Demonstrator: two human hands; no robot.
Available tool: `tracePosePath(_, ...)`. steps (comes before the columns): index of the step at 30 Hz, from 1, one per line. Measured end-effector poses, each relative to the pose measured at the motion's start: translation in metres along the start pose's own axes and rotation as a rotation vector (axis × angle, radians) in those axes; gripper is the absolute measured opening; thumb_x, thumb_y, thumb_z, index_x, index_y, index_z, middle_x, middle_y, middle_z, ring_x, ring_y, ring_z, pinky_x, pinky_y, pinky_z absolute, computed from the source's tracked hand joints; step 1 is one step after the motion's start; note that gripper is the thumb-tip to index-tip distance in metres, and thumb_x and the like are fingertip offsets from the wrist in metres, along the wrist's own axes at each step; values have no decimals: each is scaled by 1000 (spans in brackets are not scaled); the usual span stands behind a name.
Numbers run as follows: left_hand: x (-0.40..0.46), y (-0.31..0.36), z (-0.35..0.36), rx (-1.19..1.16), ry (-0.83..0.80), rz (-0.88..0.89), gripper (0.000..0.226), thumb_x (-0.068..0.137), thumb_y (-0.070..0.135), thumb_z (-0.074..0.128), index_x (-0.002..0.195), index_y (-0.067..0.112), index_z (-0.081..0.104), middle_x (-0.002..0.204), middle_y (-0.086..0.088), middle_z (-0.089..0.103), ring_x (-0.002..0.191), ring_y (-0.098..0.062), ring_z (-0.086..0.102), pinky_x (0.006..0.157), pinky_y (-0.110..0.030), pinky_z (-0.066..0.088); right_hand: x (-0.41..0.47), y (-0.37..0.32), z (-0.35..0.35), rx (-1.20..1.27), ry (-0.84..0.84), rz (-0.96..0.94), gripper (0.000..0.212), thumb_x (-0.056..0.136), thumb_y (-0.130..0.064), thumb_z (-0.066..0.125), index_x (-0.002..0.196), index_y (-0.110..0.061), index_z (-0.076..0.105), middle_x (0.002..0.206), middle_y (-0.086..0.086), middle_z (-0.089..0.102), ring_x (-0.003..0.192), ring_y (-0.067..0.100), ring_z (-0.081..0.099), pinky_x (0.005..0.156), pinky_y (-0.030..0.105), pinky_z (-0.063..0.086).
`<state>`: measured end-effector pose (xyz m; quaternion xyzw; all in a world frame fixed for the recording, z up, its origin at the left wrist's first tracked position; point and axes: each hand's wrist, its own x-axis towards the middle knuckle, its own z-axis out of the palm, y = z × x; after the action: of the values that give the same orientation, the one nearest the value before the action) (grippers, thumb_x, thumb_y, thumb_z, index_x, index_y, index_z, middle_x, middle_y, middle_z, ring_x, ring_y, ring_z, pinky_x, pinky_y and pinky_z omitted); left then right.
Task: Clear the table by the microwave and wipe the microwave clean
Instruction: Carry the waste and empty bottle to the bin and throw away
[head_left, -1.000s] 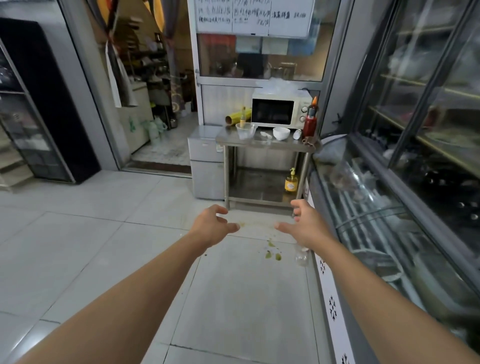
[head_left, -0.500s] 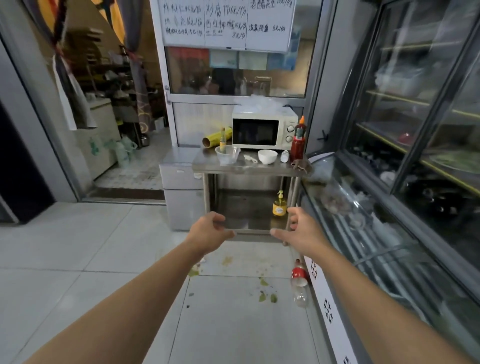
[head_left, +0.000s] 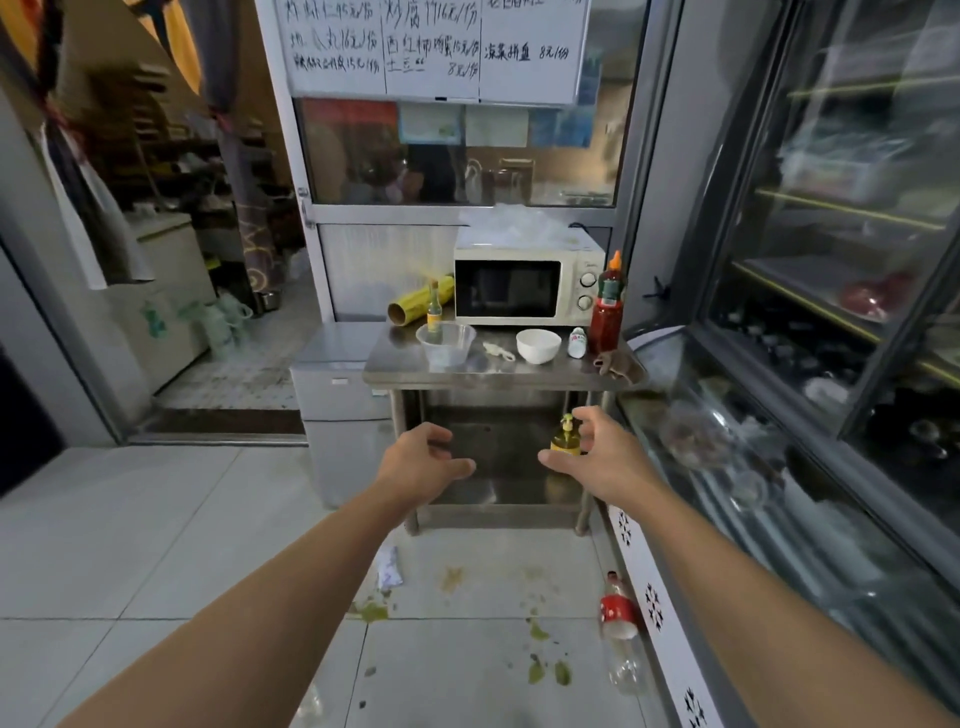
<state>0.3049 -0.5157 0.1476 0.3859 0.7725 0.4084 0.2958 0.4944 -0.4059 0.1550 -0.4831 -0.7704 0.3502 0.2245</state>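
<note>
A cream microwave (head_left: 527, 286) stands at the back of a steel table (head_left: 395, 371). On the table top are a clear plastic bowl (head_left: 445, 344), a white bowl (head_left: 538, 345), a small green bottle (head_left: 434, 307), a yellow roll (head_left: 418, 305), a tall red sauce bottle (head_left: 607, 306), a small white bottle (head_left: 576, 342) and a brown rag (head_left: 618, 364) at the right corner. My left hand (head_left: 421, 462) and my right hand (head_left: 592, 457) reach forward below the table top, fingers loosely curled, holding nothing.
A yellow pump bottle (head_left: 565, 436) sits on the table's lower shelf. A plastic bottle with a red label (head_left: 618, 618) lies on the floor by the glass display case (head_left: 779, 467) at right. Green stains and a crumpled wrapper (head_left: 388, 566) mark the floor. A grey cabinet (head_left: 337, 384) adjoins the table's left side.
The view has closed in on the table; the microwave and table things appear larger. Both hands stay stretched forward and empty.
</note>
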Motion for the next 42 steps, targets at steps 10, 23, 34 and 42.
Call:
tracePosePath(10, 138, 38, 14, -14, 112, -75, 52, 81, 28, 72, 127, 18, 50, 114, -4, 61, 104, -19, 58, 84, -29, 47, 168, -2, -10, 21, -101, -90, 75, 76, -39, 75, 138, -21, 37, 139, 4, 45, 123, 19, 48, 95, 31, 44)
tracePosePath(23, 282, 40, 23, -27, 95, -160, 51, 79, 30, 73, 124, 20, 52, 107, -1, 63, 101, -17, 60, 93, -34, 49, 312, 12, 15, -12, -139, -46, 69, 78, -41, 72, 135, -21, 40, 132, 3, 48, 117, 19, 51, 96, 34, 45)
tracePosePath(34, 448, 22, -24, -10, -45, -122, 49, 80, 29, 73, 123, 21, 50, 106, -1, 63, 97, -17, 60, 83, -30, 47, 439, -17, 72, -33, -51, 81, 69, 80, -35, 71, 138, -19, 38, 133, 4, 49, 116, 21, 51, 94, 33, 45)
tracePosePath(42, 546, 8, -54, 55, -95, -125, 50, 81, 30, 72, 126, 20, 51, 111, -1, 62, 101, -20, 59, 80, -27, 43, 516, -20, 124, -22, -45, 177, 67, 81, -32, 71, 138, -15, 38, 136, 6, 48, 121, 23, 50, 99, 34, 43)
